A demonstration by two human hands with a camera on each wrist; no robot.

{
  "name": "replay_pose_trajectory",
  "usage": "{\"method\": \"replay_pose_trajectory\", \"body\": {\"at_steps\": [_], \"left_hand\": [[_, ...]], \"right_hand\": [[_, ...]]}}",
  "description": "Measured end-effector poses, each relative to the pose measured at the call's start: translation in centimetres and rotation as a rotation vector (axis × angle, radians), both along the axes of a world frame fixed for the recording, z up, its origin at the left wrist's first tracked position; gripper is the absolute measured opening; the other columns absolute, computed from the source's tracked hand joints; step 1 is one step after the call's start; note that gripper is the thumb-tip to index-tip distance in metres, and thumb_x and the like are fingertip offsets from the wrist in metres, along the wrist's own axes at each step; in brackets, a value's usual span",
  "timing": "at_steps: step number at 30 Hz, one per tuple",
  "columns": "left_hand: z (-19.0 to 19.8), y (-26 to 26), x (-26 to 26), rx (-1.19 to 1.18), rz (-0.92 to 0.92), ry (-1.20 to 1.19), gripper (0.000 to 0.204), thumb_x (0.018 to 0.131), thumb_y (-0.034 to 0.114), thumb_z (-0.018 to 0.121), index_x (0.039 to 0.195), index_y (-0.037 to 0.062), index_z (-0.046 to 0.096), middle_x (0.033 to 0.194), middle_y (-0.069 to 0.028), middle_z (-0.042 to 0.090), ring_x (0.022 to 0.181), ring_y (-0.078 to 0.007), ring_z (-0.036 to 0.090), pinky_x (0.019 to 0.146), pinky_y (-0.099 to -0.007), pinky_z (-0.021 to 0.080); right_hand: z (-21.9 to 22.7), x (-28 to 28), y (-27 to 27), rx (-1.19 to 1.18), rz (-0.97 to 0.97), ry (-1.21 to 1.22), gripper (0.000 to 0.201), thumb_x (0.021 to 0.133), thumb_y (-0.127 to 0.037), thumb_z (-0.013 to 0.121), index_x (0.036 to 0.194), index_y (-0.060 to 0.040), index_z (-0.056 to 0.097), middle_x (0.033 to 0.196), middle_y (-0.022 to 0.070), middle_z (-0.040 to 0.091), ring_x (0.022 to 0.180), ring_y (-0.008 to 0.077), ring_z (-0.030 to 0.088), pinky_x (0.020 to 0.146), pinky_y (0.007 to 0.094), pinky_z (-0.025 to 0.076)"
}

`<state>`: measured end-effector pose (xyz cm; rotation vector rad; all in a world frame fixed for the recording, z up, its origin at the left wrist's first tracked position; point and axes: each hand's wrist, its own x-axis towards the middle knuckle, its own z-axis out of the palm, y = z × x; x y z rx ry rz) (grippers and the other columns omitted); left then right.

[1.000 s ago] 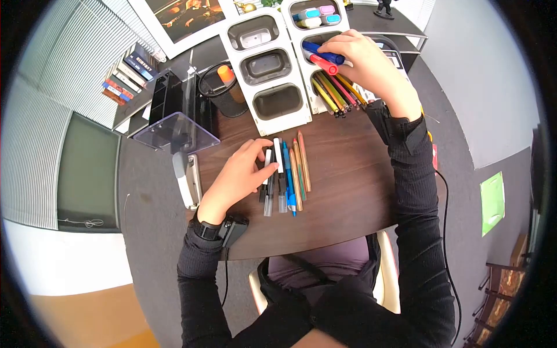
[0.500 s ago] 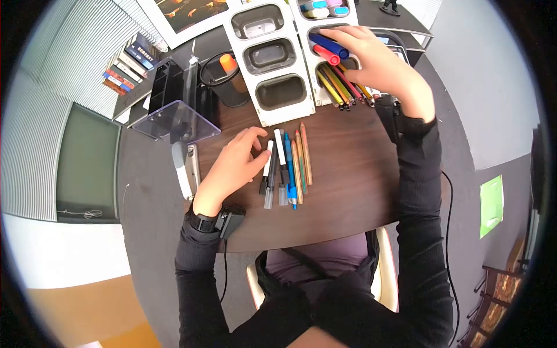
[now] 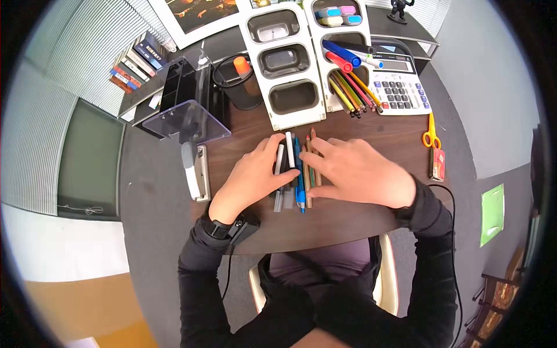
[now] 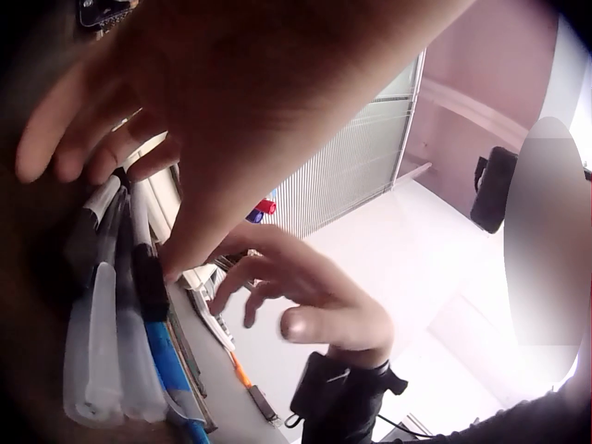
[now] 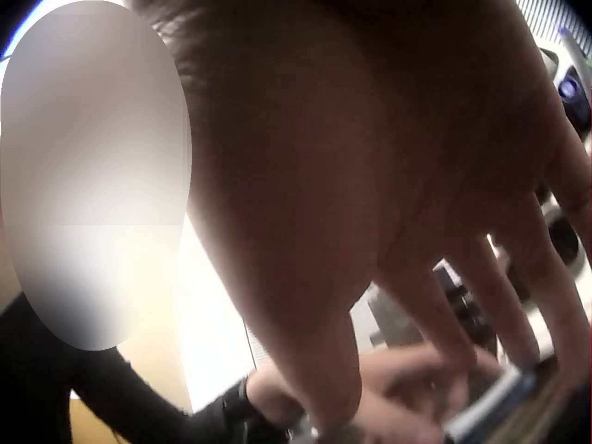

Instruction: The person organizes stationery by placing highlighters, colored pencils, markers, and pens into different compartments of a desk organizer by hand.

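In the head view my left hand (image 3: 246, 177) lies at the left of a row of pens, fingers loosely bent and thumb across a white marker (image 3: 290, 152). The left wrist view shows clear-capped pens (image 4: 92, 351) and a blue pen (image 4: 169, 365) beside that thumb. My right hand (image 3: 362, 172) spreads over the row's right side, its fingertips at the brown pencils (image 3: 307, 165); contact is unclear. Between the hands lies the blue pen (image 3: 300, 185). In the right wrist view the right hand (image 5: 370, 157) has extended fingers and holds nothing visible.
Behind the row stand two white organizers (image 3: 299, 123); the right one holds highlighters, markers and pencils (image 3: 348, 95). A calculator (image 3: 400, 93), yellow scissors (image 3: 430, 133) and a red box (image 3: 437, 164) are at right. A stapler (image 3: 201, 174) and mesh cup (image 3: 246, 95) are at left.
My right hand has come down from the right organizer to the pencils on the table, leaving the blue and red markers in the organizer. The left hand stays beside the pens.
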<state>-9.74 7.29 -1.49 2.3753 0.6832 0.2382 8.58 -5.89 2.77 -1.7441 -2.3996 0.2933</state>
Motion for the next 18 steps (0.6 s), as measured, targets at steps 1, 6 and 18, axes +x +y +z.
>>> {"method": "replay_pose_trajectory", "body": {"at_steps": [1,6,18], "left_hand": [[-0.3,0.1,0.0,0.021,-0.004,-0.015,0.068,0.076,0.028,0.076,0.132,0.0048,0.044,0.089,-0.0129,0.056,0.078,-0.0259,0.058,0.068,-0.0362,0.048],[-0.5,0.5,-0.2,0.061,-0.014,-0.050,0.069,0.076,0.023,0.076,0.133,0.0041,0.042,0.091,-0.0121,0.056,0.074,-0.0234,0.058,0.066,-0.0350,0.048],[-0.6,0.2,-0.1,0.175,0.005,-0.058,0.071,0.076,0.025,0.077,0.134,0.0035,0.043,0.097,-0.0111,0.056,0.067,-0.0192,0.056,0.063,-0.0314,0.047]], "right_hand": [[-1.3,-0.3,0.1,0.027,-0.040,0.002,0.049,0.081,-0.039,0.069,0.111,-0.0017,0.057,0.105,0.0163,0.056,0.089,0.0325,0.061,0.070,0.0388,0.052],[-4.3,-1.4,0.4,0.216,-0.127,0.093,0.046,0.073,-0.030,0.076,0.103,-0.0022,0.056,0.106,0.0155,0.052,0.092,0.0288,0.057,0.063,0.0366,0.053],[-4.9,1.0,1.0,0.162,-0.251,0.220,0.039,0.065,0.006,0.063,0.103,0.0042,0.051,0.100,0.0197,0.051,0.100,0.0369,0.054,0.079,0.0431,0.051]]}}
